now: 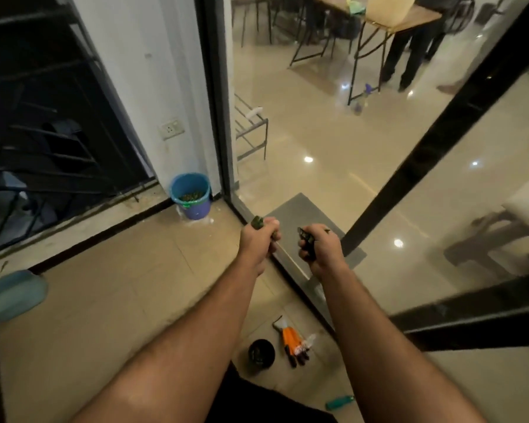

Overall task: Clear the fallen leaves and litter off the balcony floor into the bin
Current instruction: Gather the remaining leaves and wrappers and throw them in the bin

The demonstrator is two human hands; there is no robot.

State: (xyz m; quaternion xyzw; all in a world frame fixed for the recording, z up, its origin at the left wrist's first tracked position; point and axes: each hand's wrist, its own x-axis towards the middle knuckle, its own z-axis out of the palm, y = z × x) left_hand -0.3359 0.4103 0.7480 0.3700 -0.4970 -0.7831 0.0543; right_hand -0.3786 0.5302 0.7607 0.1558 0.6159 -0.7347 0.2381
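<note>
Gripping fistfuls of green leaves (257, 222): left hand (258, 242) and right hand (318, 248) both clenched around them, well short of blue bin (191, 193) in corner. Light, limp, crushable; likely to slip out, so best held bunched in closed fist.

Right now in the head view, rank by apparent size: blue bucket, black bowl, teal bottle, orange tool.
1. blue bucket
2. black bowl and orange tool: look alike, unranked
3. teal bottle
The bucket is farthest, so truly bigger.
</note>
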